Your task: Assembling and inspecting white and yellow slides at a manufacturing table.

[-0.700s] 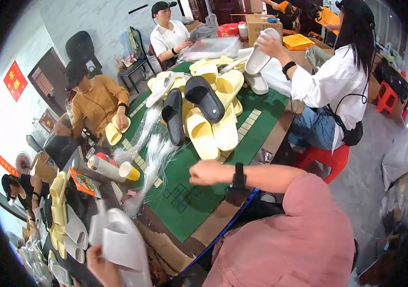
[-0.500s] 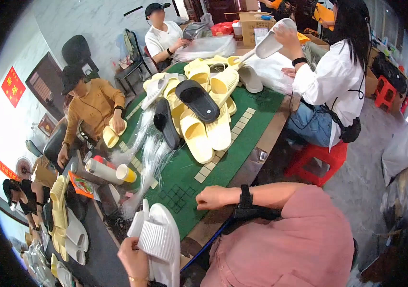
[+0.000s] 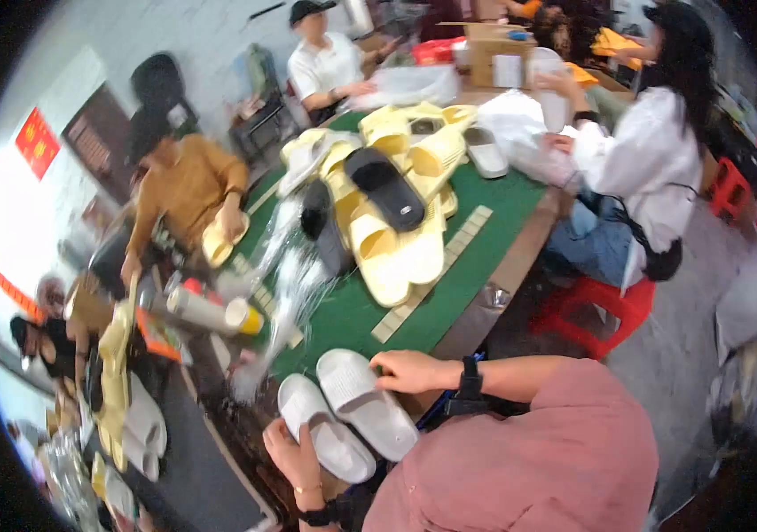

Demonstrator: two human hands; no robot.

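Note:
Two white slippers lie side by side at the near edge of the green table (image 3: 485, 257). My left hand (image 3: 294, 454) holds the left white slipper (image 3: 325, 436) from below, fingers wrapped round its edge. My right hand (image 3: 407, 371), a black watch on its wrist, grips the right white slipper (image 3: 368, 406) at its upper side. Both slippers are sole-down and tilted toward the lower right.
A heap of yellow slippers (image 3: 396, 239) with black slippers (image 3: 385, 186) fills the table's middle, beside clear plastic bags (image 3: 285, 266). Three other people sit around the table: one in orange (image 3: 188, 191), one in white (image 3: 329, 66), one in white on a red stool (image 3: 635, 160). Stacked slippers (image 3: 121, 399) stand at lower left.
My left hand brought the white slippers up from the lower left to the table edge. My right hand moved back from the table and took hold of the right slipper.

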